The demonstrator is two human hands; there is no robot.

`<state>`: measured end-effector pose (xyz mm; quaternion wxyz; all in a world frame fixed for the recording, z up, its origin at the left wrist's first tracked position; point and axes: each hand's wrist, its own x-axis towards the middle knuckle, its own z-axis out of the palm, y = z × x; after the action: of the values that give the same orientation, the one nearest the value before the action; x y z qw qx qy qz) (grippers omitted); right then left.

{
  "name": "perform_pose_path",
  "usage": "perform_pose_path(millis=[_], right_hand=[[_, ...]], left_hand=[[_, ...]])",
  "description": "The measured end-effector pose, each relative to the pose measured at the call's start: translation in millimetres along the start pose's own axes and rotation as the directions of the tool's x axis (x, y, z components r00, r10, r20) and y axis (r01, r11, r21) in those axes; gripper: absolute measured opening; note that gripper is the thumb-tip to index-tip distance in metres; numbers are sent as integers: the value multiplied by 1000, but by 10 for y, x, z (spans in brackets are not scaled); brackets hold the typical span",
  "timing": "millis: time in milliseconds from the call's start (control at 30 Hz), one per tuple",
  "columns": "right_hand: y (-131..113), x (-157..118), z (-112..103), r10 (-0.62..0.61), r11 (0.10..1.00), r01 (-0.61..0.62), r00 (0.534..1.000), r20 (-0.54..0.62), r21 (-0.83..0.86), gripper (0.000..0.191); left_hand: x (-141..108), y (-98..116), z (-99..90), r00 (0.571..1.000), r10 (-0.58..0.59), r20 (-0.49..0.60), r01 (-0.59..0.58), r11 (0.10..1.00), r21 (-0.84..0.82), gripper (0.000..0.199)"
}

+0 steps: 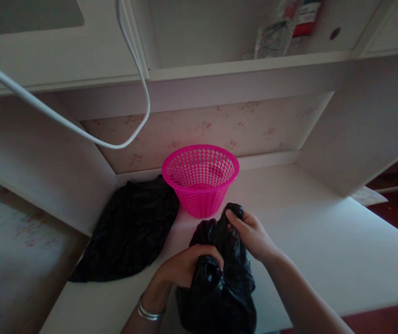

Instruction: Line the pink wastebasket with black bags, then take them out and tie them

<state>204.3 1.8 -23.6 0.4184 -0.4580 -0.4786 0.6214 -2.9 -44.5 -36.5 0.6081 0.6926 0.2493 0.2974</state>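
A black plastic bag (219,301) hangs bunched between my two hands near the front of the white surface. My left hand (193,265) is closed around one side of its gathered rim, and a silver bangle sits on that wrist. Higher up on the right, my right hand (249,230) pinches another part of the rim between thumb and fingers. Just beyond my hands a pink perforated plastic basket (204,199) stands upright, with nothing visible inside. To its left a second black plastic bag (132,232) lies flattened out, touching or very near the basket.
The white surface (324,222) runs off to the right between side panels. A white cable (80,132) hangs in a loop at upper left. Above, a shelf (202,72) holds a clear plastic item (275,39) and a bottle with a red label (306,21). Floral wallpaper (199,125) covers the back.
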Motion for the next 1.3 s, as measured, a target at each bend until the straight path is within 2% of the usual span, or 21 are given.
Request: perform_pose_path(millis=[67, 167, 267, 367, 433, 500, 567, 600, 667, 733, 767, 800, 833, 867, 933, 1000, 1067, 1133, 1200, 1233, 1300], right_hand=[[-58, 17, -11, -69, 997, 69, 997, -23, 29, 66], [-102, 27, -25, -160, 981, 165, 985, -61, 104, 57], [-135, -70, -24, -230, 960, 235, 972, -47, 152, 43], [-222, -275, -21, -307, 950, 297, 944, 120, 99, 31], [-306, -408, -21, -341, 935, 354, 897, 282, 5, 26], [-378, -491, -12, -339, 898, 425, 832, 438, -112, 28], [-402, -516, 15, -305, 842, 489, 780, 547, -227, 30], [-388, -512, 36, -281, 816, 504, 774, 567, -284, 30], [-315, -481, 85, -253, 786, 490, 811, 527, -377, 24], [-208, -440, 127, -268, 767, 442, 879, 393, -464, 7], [-157, -418, 138, -308, 742, 432, 899, 312, -512, 7], [-116, -396, 143, -371, 697, 446, 894, 250, -561, 15], [-87, -373, 140, -444, 629, 484, 866, 230, -608, 23], [-71, -350, 133, -509, 549, 539, 822, 256, -640, 30], [-70, -306, 109, -564, 423, 668, 723, 399, -612, 46], [-77, -265, 86, -520, 403, 730, 679, 518, -552, 51], [-53, -229, 71, -486, 392, 715, 695, 530, -579, 45], [13, -197, 62, -497, 319, 671, 720, 484, -670, 38], [103, -171, 59, -545, 231, 617, 722, 425, -752, 31], [146, -161, 61, -561, 218, 587, 729, 392, -780, 27], [208, -146, 70, -556, 269, 520, 771, 310, -811, 26]], left_hand=[[-6, 0, -12, 999, -19, -36, 19, 1000, -6, 22], [-21, -4, 47, 984, -72, -161, 61, 996, -72, 32], [-4, -45, 151, 930, -129, -344, 82, 986, -147, 42], [38, -96, 226, 848, -178, -500, 93, 978, -189, 48], [54, -107, 243, 796, -187, -576, 89, 977, -194, 52], [52, -93, 238, 755, -117, -645, 47, 991, -125, 54], [42, -66, 224, 730, 4, -684, -13, 1000, -9, 49], [38, -53, 218, 729, 56, -682, -39, 998, 41, 43], [37, -35, 214, 759, 98, -644, -69, 995, 69, 29], [42, -22, 224, 795, 93, -599, -79, 996, 49, 21], [44, -14, 232, 807, 94, -583, -81, 996, 48, 22], [43, -2, 243, 811, 97, -576, -81, 995, 54, 27], [39, 15, 253, 812, 108, -574, -82, 994, 71, 31], [31, 36, 263, 815, 125, -566, -83, 992, 99, 34], [7, 83, 279, 840, 159, -518, -73, 981, 182, 37], [-22, 117, 289, 880, 166, -445, -34, 956, 290, 42], [-50, 119, 298, 893, 175, -414, 8, 915, 402, 51], [-73, 93, 316, 875, 211, -436, 29, 876, 482, 61], [-92, 59, 351, 858, 234, -457, 45, 852, 522, 68], [-99, 43, 374, 861, 226, -456, 61, 844, 533, 70], [-109, 17, 419, 879, 189, -439, 101, 825, 556, 73]])
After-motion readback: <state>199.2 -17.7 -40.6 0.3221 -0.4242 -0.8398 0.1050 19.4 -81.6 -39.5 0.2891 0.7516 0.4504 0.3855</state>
